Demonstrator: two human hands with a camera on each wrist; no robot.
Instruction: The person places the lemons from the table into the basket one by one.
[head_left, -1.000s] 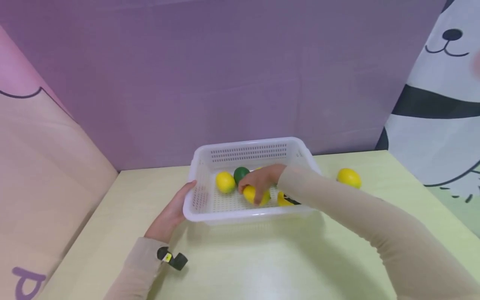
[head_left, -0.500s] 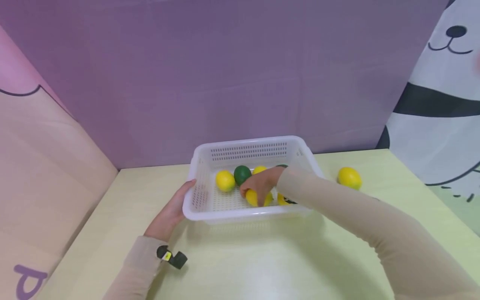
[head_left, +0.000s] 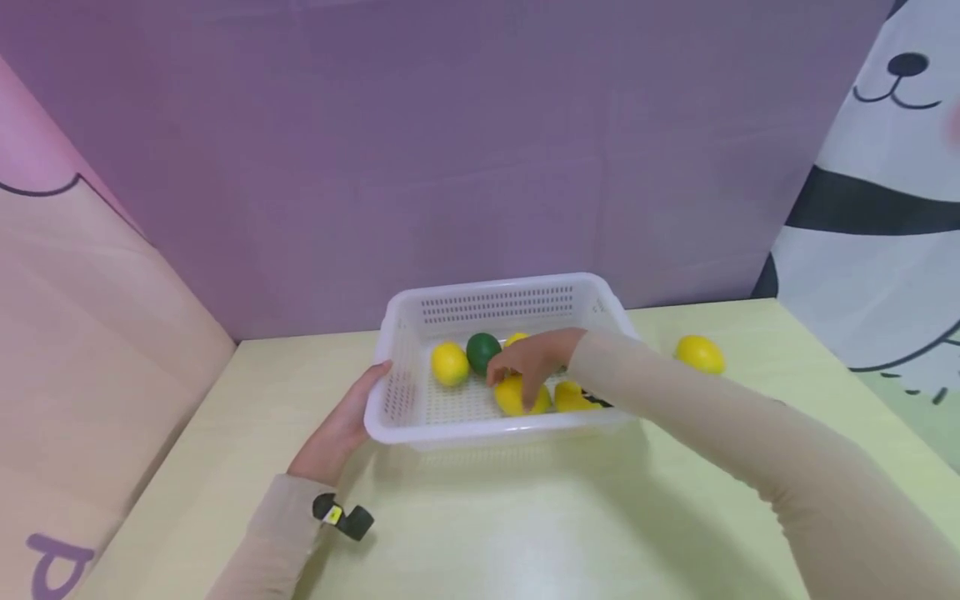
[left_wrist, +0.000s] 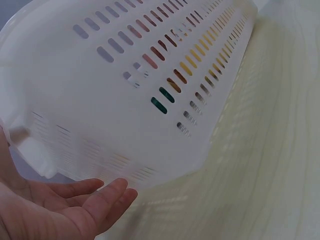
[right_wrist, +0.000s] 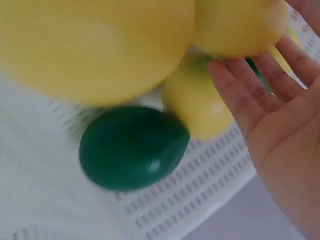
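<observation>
My left hand (head_left: 348, 425) holds the white slotted basket (head_left: 450, 432) at its left end, thumb over the rim. In the left wrist view, its fingers (left_wrist: 107, 197) lie against the outer wall. My right hand (head_left: 536, 358) is inside the basket over a yellow lemon (head_left: 510, 398), with thumb and fingers loosely spread around it. In the right wrist view, the fairly straight fingers (right_wrist: 232, 85) touch that lemon. Another lemon (head_left: 570, 397) sits under the right wrist. To the left are a lemon (head_left: 450, 364) and a dark green, lime-shaped fruit (head_left: 482, 352).
One more lemon (head_left: 517, 339) lies toward the basket's back, partly hidden by the hand. A second green fruit (right_wrist: 135, 147) shows in the right wrist view. Outside, a lemon (head_left: 700, 354) rests on the pale table (head_left: 487, 533) at right. A purple cloth (head_left: 480, 167) hangs behind.
My right hand has shifted slightly right with the lemon, and its fingers have loosened and lifted a little. The left hand and basket have stayed put.
</observation>
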